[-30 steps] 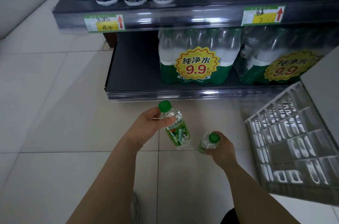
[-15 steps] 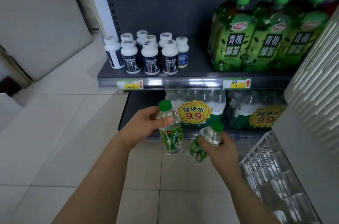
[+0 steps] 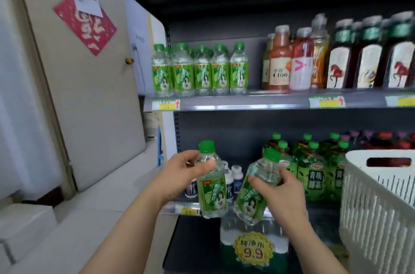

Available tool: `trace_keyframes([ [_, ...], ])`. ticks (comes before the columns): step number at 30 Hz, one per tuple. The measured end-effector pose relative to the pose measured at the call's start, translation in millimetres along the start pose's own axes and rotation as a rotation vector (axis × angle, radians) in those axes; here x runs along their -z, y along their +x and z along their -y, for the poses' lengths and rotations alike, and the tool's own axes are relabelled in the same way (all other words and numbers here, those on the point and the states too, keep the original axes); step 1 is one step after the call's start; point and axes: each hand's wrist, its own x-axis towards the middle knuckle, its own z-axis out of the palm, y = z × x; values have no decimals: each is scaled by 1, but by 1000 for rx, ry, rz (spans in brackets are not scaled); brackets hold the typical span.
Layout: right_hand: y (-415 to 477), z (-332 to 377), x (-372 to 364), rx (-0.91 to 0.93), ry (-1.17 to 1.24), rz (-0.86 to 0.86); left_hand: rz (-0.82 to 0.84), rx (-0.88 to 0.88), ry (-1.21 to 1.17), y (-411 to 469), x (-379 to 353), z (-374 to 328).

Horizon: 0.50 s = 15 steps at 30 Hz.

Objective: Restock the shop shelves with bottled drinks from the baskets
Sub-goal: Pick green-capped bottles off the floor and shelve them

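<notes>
My left hand (image 3: 179, 175) grips a clear bottle with a green cap and green label (image 3: 211, 193), held upright in front of the lower shelves. My right hand (image 3: 278, 193) grips a second bottle of the same kind (image 3: 253, 197), tilted with its cap to the upper right. The two bottles are side by side, close to each other. On the shelf above (image 3: 247, 103), at its left end, stands a row of matching green-label bottles (image 3: 199, 71). A white slatted basket (image 3: 377, 202) is at the right edge; its contents are hidden.
Juice and tea bottles (image 3: 336, 56) fill the rest of the upper shelf. Lower shelves hold green tea bottles (image 3: 314, 175), small white-capped bottles (image 3: 235, 177) and a water pack with a 9.9 sticker (image 3: 253, 249). A beige door (image 3: 85, 94) stands to the left.
My view has swung up from the floor and bottom shelves to the upper shelves. Both hands have risen with their bottles, and the right bottle is now held higher, beside the left one.
</notes>
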Motion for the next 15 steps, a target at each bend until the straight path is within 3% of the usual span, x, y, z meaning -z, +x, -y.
trace_keyframes([
  [8,47,113,3,169,53,-53,-150,-234,81,26,51,-101],
  [15,103,176,1,259,177,-59,-250,-301,92,80,78,-151],
])
